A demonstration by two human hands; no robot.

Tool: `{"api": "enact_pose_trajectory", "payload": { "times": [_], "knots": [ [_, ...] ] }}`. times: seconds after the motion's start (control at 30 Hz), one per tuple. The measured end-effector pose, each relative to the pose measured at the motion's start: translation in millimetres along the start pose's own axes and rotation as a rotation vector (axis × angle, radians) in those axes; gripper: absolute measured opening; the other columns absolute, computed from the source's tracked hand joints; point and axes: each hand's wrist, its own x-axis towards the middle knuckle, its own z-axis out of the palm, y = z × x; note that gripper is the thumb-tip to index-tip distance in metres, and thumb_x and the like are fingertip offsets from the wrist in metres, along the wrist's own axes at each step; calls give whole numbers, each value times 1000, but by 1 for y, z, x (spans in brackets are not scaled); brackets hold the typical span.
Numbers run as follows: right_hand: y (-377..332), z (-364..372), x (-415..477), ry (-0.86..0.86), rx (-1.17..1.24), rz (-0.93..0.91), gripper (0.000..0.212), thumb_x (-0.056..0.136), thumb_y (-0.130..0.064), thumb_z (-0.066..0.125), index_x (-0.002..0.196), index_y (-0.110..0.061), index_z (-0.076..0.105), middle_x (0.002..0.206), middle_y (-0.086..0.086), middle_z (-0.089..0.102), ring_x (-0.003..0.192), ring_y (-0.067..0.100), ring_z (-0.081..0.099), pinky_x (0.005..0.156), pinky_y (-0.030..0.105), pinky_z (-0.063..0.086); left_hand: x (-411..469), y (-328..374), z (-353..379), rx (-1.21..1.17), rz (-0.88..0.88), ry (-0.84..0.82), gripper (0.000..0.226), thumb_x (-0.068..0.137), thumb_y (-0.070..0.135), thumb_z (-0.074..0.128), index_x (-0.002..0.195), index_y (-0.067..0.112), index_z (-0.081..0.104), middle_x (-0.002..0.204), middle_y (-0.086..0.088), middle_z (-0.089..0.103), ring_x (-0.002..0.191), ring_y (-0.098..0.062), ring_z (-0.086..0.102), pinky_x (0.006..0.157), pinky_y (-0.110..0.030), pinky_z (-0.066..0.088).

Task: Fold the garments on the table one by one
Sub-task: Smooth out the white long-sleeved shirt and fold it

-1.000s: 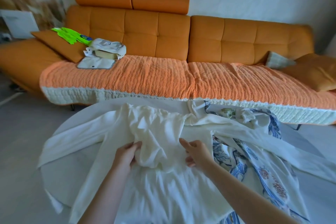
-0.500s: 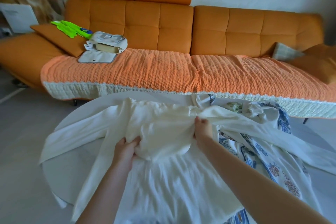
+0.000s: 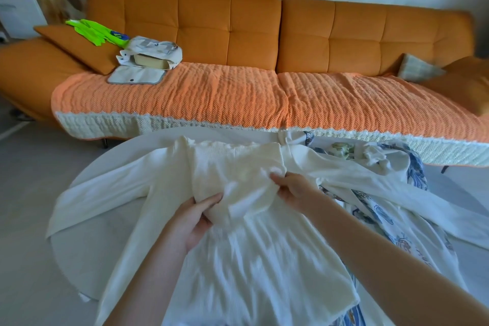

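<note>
Most of the top [image 3: 251, 259] lay flat on the tabletop [image 3: 111, 225], its hem nearest the person. At its middle both grips were closed on a bunched fold of the knit: the left grip [image 3: 197, 216] curled round the fold's lower edge with the thumb on top, and the right grip [image 3: 295, 188] pinched the same fold just beside it. The step in hand looked like settling this bunch before any real fold. Doing it well probably meant drawing the grips apart along the fold so the slack left evenly, then laying it square to the hem. Farther out, the left sleeve [image 3: 111, 193] was spread on bare tabletop, while the right sleeve [image 3: 397, 188] lay across a patterned garment [image 3: 378, 212]. A hard pull to the left could have dragged that garment along, so a light lift seemed wiser. Beyond stood the sofa [image 3: 227, 26]
</note>
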Motion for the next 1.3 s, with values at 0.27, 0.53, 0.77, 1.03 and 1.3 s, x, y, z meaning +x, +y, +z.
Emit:
{"api": "enact_pose_trajectory", "payload": {
  "times": [0.27,0.53,0.77,1.03,1.3],
  "knots": [
    [13,-12,-16,181,-707,-158,49,82,-36,70,112,-5,48,99,13,64,71,26,67,63,36,57,-8,-10,-12,753,275,228,105,56,53,72,143,20,25,131,-8,52,116,-27,54,94,-47,48],
    [6,-5,-31,-122,-32,100,41,83,23,49,123,16,43,123,27,53,103,40,56,61,39,59,-15,-14,-1,294,126,136,75,86,8,64,145,19,19,126,-12,54,96,-25,62,60,-28,53],
    [26,-5,-42,-180,48,78,55,70,34,17,92,4,57,92,17,60,84,30,58,58,28,58,-18,-20,-5,123,48,134,58,84,-19,42,136,7,40,125,-17,56,100,-30,60,61,-33,57],
    [24,8,-43,240,-569,-313,55,84,11,33,135,-9,39,128,8,45,115,22,46,89,34,44,-33,-19,-3,1103,602,408,64,84,19,65,141,13,37,133,-13,43,125,-33,39,103,-40,32],
    [1,16,46,-16,-1354,-475,58,101,-42,23,151,-21,4,158,0,-2,146,20,-7,118,39,-2,-3,-40,36,1831,619,-14,92,64,63,-18,148,38,11,159,6,1,146,-15,-4,114,-44,-4]
  ]
}}
